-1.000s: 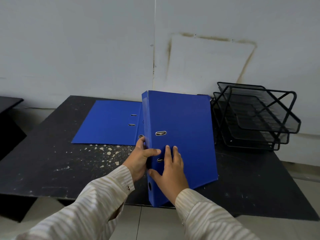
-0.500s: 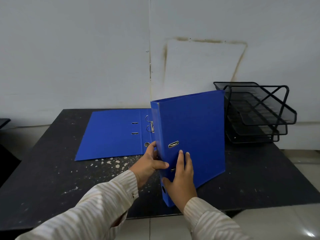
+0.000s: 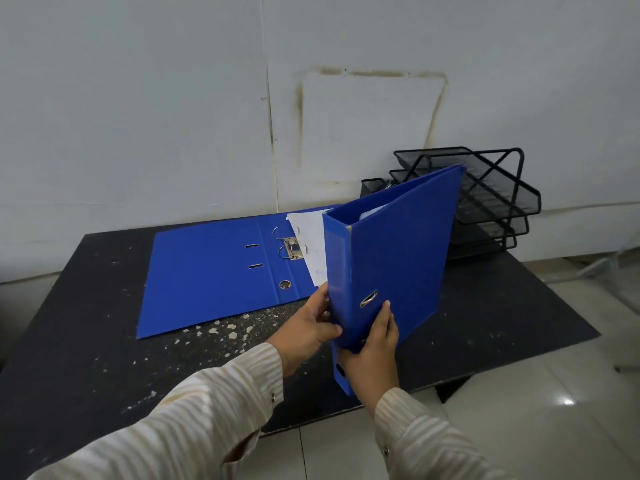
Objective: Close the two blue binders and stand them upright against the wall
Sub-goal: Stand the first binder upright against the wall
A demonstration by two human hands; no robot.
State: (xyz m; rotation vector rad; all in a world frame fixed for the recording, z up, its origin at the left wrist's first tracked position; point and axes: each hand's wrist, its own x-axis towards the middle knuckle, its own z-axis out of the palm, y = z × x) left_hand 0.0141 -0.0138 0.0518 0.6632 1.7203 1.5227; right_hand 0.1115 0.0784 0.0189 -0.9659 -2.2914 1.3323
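Gripping a glossy, slab-shaped blue binder (image 3: 398, 265), both hands clamp.

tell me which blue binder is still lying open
The left binder, flat on the black table with rings and paper showing. The other binder is closed, held by both hands.

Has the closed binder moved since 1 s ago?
Yes. The closed binder has tipped toward the wire trays: its top now overlaps them, where it earlier stood clear to their left.
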